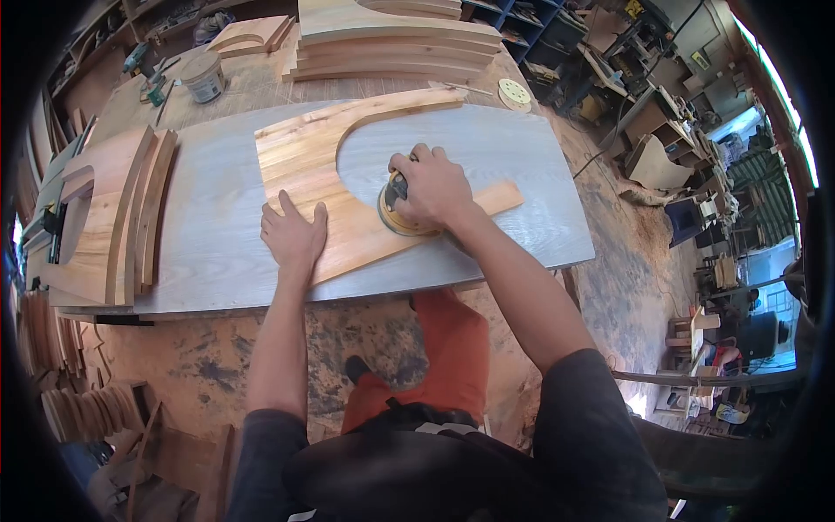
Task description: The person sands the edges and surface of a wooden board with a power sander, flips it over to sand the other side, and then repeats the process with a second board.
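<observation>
A C-shaped wooden panel (300, 161) with a curved inner cut-out lies flat on a grey board (209, 235). My left hand (294, 233) rests on the panel's near left part, fingers spread and palm down. My right hand (433, 187) is wrapped over the top of a round orbital sander (396, 204). The sander's disc sits on the panel's near arm, beside the inner curve. Part of the sander is hidden under my fingers and palm.
Cut wooden panels (130, 217) are stacked at the board's left end. Behind stand a taller stack (391, 56), a bucket (203, 78) and a green drill (155, 90). A sanding disc (514, 94) lies at the back right. Sawdust covers the floor.
</observation>
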### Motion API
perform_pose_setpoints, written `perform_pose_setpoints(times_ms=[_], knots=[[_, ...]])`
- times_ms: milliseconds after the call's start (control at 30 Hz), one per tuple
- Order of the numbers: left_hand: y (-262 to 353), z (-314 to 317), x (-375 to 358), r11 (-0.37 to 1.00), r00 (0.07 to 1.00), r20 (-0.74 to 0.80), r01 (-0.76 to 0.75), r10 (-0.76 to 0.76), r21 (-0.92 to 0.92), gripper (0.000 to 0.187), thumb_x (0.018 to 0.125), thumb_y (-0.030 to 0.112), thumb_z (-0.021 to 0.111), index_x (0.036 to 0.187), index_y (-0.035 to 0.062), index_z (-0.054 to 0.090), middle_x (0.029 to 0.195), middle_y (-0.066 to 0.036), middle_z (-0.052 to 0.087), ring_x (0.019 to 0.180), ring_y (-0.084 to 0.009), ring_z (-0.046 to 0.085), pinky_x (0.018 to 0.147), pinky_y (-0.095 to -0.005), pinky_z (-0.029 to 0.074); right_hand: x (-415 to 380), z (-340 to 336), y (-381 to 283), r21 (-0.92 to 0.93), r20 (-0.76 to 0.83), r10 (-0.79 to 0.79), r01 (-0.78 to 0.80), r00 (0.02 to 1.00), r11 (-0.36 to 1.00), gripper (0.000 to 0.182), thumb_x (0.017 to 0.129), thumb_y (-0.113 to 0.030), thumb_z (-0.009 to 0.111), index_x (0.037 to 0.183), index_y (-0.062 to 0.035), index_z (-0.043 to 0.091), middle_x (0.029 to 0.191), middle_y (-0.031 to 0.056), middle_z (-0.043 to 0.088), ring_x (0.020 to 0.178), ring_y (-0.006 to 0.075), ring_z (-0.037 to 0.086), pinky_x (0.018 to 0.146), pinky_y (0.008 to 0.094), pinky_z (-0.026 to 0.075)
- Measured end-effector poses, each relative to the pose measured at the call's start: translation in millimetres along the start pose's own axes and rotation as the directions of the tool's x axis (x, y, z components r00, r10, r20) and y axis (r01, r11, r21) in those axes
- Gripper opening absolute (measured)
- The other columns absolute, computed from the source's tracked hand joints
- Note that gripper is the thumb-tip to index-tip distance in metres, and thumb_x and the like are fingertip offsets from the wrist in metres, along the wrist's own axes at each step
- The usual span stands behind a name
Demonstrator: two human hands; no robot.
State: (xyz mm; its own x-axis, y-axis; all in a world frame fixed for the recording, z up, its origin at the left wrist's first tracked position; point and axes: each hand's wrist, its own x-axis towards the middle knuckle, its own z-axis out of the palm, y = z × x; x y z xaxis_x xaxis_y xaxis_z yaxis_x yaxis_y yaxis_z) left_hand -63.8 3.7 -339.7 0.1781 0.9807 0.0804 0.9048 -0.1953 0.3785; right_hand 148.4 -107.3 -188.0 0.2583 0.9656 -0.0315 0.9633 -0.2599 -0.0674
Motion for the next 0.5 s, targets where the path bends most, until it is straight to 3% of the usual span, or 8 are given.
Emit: perform_pose_setpoints(times_ms=[133, 333, 500], knots=[[6, -6, 1, 1.000, 0.999, 0.044, 0.014, -0.013, -0.028, 0.093, 0.097, 0.062, 0.064, 0.163, 0.0025, 0.039, 0.159, -0.038, 0.036, 0.146, -0.0511, 0.039, 0.121, -0.0602, 0.030, 20, 5, 9, 0.004, -0.087, -0.021, 0.022, 0.996, 1.000, 0.052, 0.078, -0.031, 0.079, 0.128, -0.0219, 0.067, 0.128, 0.0141, 0.065, 0.119, 0.0369, 0.064, 0.095, 0.0497, 0.060], [7, -6, 3, 0.999, 0.999, 0.043, 0.024, -0.022, -0.033, 0.092, 0.097, 0.061, 0.064, 0.164, 0.0025, 0.039, 0.160, -0.038, 0.036, 0.147, -0.0510, 0.037, 0.122, -0.0599, 0.030, 5, 1, -7, 0.017, 0.010, -0.158, 0.158, 0.987, 0.987, 0.051, 0.080, -0.026, 0.079, 0.129, -0.0185, 0.068, 0.131, 0.0171, 0.064, 0.120, 0.0395, 0.064, 0.093, 0.0514, 0.061], [7, -4, 2, 1.000, 1.000, 0.013, 0.028, -0.028, -0.013, 0.091, 0.096, 0.061, 0.064, 0.163, 0.0036, 0.041, 0.158, -0.037, 0.039, 0.146, -0.0506, 0.041, 0.120, -0.0595, 0.033, 20, 1, 3, 0.011, -0.021, -0.143, 0.143, 0.989, 0.990, 0.050, 0.080, -0.028, 0.078, 0.128, -0.0195, 0.068, 0.130, 0.0160, 0.064, 0.117, 0.0381, 0.065, 0.093, 0.0501, 0.061]])
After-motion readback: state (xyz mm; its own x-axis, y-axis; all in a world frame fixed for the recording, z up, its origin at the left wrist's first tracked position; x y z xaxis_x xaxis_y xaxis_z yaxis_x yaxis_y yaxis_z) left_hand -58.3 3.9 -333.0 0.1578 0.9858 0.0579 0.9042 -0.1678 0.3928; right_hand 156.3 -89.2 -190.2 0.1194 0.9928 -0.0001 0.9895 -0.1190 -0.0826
